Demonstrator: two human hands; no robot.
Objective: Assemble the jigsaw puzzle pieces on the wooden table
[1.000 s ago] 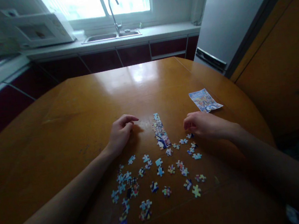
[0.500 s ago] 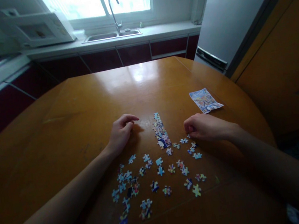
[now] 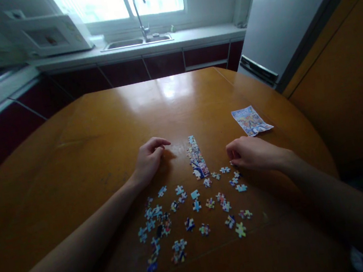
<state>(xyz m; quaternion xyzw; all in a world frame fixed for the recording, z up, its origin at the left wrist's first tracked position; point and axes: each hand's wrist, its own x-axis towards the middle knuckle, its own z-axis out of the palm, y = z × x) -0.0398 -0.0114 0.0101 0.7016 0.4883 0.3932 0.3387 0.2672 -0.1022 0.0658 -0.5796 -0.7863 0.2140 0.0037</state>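
An assembled strip of jigsaw puzzle [image 3: 197, 157] lies on the table between my hands. My left hand [image 3: 150, 158] rests to its left, fingers loosely stretched out and nothing in them. To the strip's right, my right hand [image 3: 246, 152] has its fingers curled together, with a small puzzle piece [image 3: 232, 163] just showing at the fingertips. Part of that piece is hidden by the fingers. Loose pieces spread nearer to me, among them a light-blue piece [image 3: 241, 188], a yellow-green piece [image 3: 240, 230] and a heap of overlapping pieces [image 3: 158, 223] at the left.
A creased printed picture sheet [image 3: 252, 120] lies beyond my right hand on the wooden table [image 3: 114, 119]. Past the table's far edge stand a counter with a sink [image 3: 125, 44] and a white microwave [image 3: 50, 35]. A fridge [image 3: 286, 15] is at the right.
The whole view has shifted very slightly. Both hands and the puzzle pieces keep practically the same places relative to each other.
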